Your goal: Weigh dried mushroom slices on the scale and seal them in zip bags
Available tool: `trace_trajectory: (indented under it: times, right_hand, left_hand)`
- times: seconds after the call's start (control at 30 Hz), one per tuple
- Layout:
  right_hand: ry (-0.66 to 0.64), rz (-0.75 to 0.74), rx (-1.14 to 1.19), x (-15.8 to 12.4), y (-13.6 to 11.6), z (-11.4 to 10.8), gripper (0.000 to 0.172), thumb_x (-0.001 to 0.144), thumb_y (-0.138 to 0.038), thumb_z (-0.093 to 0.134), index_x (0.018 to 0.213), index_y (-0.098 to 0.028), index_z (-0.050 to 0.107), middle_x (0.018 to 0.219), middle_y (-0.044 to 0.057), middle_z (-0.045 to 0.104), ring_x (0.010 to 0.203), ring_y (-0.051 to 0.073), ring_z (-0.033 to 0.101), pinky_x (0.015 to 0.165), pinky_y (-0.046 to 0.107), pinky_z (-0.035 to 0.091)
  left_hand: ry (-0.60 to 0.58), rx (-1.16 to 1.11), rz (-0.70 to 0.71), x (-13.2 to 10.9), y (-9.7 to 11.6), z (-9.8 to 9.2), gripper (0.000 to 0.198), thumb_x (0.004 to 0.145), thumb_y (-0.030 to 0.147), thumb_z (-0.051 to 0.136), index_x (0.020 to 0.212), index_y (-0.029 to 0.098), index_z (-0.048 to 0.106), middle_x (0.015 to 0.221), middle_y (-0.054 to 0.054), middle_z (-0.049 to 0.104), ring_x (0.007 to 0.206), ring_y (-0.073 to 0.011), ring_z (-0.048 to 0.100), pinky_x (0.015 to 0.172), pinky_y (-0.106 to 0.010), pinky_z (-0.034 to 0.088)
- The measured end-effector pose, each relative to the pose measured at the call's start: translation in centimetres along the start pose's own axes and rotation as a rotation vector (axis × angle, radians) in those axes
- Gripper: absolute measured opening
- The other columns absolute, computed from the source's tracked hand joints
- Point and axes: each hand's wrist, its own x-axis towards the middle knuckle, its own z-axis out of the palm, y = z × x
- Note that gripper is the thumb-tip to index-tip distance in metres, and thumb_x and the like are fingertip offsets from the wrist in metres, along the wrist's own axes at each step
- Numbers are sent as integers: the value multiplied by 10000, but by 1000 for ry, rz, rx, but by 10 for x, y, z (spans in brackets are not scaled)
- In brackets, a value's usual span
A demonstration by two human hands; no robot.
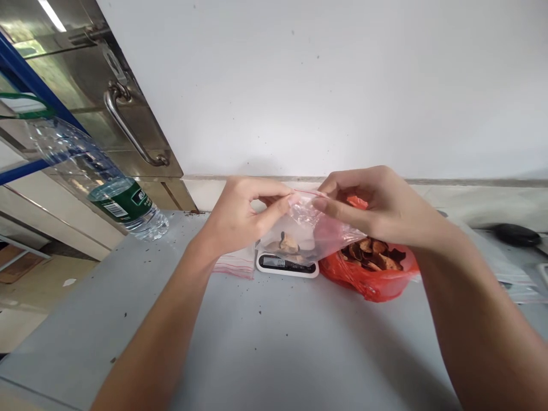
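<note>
Both hands pinch the red-lined top edge of a clear zip bag (319,237). My left hand (252,214) grips its left corner between thumb and fingers, and my right hand (368,205) grips farther along to the right. Low inside the bag lies a pale brown dried slice (287,242) with a dark edge. Behind and below the bag is a white digital scale (287,273), partly covered, its display facing me. A red plastic bag (381,288) holding many brown dried slices (372,254) sits beside the scale, below my right hand.
More flat zip bags (234,265) lie left of the scale. A large water bottle (122,200) with a green label stands at the table's left edge. Clear bags (509,268) and a black object (516,234) are at the right. A white wall (342,103) rises behind the grey table (257,354).
</note>
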Motion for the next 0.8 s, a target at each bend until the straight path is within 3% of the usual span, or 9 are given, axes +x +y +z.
trace_trajectory:
  times: [0.13, 0.3, 0.5, 0.8]
  right_hand:
    - [-13, -6, -28, 1, 0, 1, 313, 886, -509, 729, 706, -265, 652, 569, -32, 542, 519, 144, 430, 524, 336, 373]
    - [32, 2, -25, 0, 4, 3, 296, 889, -506, 731, 728, -269, 658, 631, -8, 593, 574, 171, 491, 537, 346, 383]
    - [-41, 44, 33, -1, 8, 4, 282, 883, -530, 736, 791, -265, 711, 695, 10, 671, 591, 189, 586, 522, 346, 421]
    - [-23, -15, -48, -2, 6, 4, 227, 900, -454, 695, 766, -271, 700, 648, 2, 630, 563, 173, 498, 525, 350, 381]
  left_hand:
    - [-27, 76, 20, -1, 1, 2, 307, 950, 282, 637, 676, 216, 760, 704, -18, 769, 683, -185, 693, 566, -274, 483]
    - [-11, 113, 32, -1, 2, 3, 304, 955, 293, 624, 692, 228, 761, 701, -19, 763, 697, -191, 687, 547, -275, 457]
    - [-36, 99, 31, -1, 3, 1, 321, 967, 269, 590, 691, 211, 743, 635, -3, 725, 582, -154, 607, 481, -272, 363]
    - [-34, 114, 56, -1, 5, 5, 332, 948, 240, 603, 622, 200, 657, 584, 12, 632, 571, -138, 541, 553, -275, 402]
